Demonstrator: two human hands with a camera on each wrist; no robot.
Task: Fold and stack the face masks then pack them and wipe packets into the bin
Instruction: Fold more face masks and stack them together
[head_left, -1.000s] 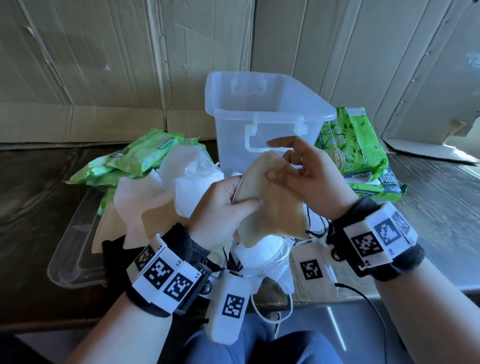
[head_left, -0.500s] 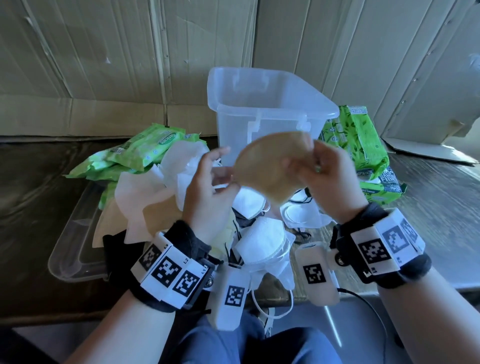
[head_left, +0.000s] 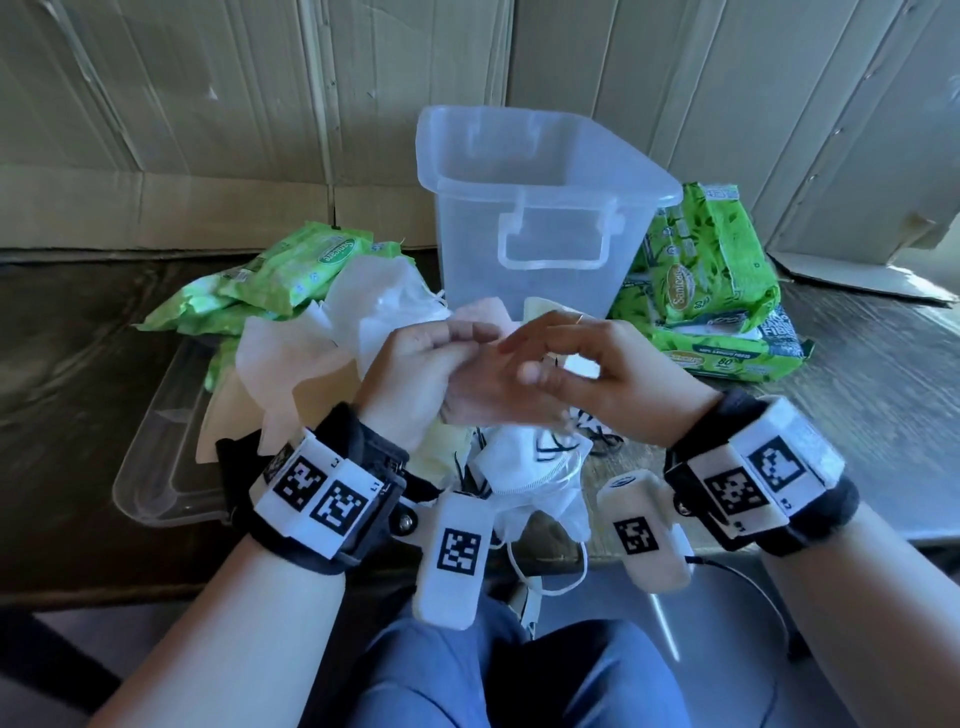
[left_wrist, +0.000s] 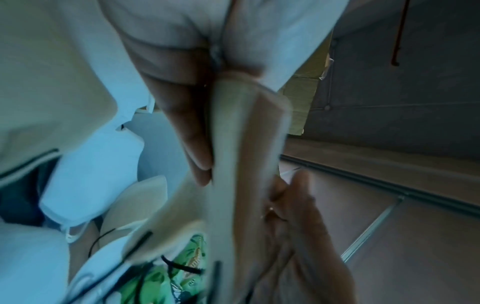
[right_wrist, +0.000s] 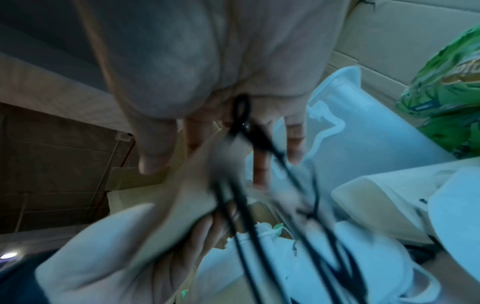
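Beige face mask (head_left: 480, 317), folded, held up just in front of the clear bin (head_left: 540, 218), which stands open. Left hand (head_left: 415, 374) grips the mask w/ fingers curled round it; right hand (head_left: 597, 374) is beside it, fingers loosely spread, black ear loops (right_wrist: 249, 131) hooked over them. Loose white masks (head_left: 524, 462) lie piled below the hands. Green wipe packets (head_left: 711, 280) sit right of bin, more (head_left: 291, 270) left of it, over a clear lid (head_left: 156, 467).

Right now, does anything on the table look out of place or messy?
Yes. One white mask droops over the table's near edge, its ear loop dangling. The remaining masks lie in a loose heap, unstacked, and the bin looks empty.
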